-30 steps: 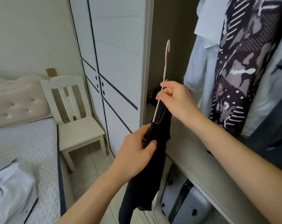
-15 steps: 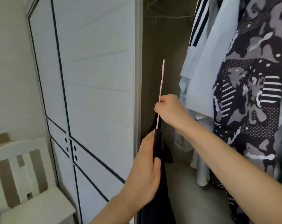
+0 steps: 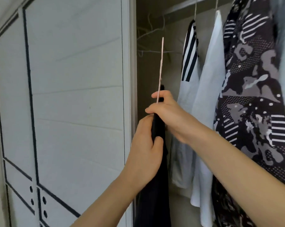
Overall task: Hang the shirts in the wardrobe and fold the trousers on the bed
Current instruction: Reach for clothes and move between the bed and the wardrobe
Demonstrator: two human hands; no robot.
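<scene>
A black shirt [image 3: 156, 185] hangs from a thin pink hanger [image 3: 160, 66], seen edge-on, in front of the open wardrobe. My right hand [image 3: 167, 112] grips the hanger just under its upright hook, at the shirt's collar. Just below it, my left hand [image 3: 146, 154] grips the black cloth near the top. The hook's tip points up, well below the wardrobe rail [image 3: 187, 4]. The shirt's lower part runs out of the bottom of the view.
On the rail hang a white shirt with black stripes [image 3: 188, 63], a plain white shirt [image 3: 210, 89] and a dark patterned shirt [image 3: 253, 89]. The white sliding door [image 3: 73, 104] stands at the left. Thin wire hangers [image 3: 151, 38] sit at the wardrobe's left end.
Both hands have lifted the hanger and black shirt higher, toward the rail. My view has tilted up; the chair and bed have dropped out of sight.
</scene>
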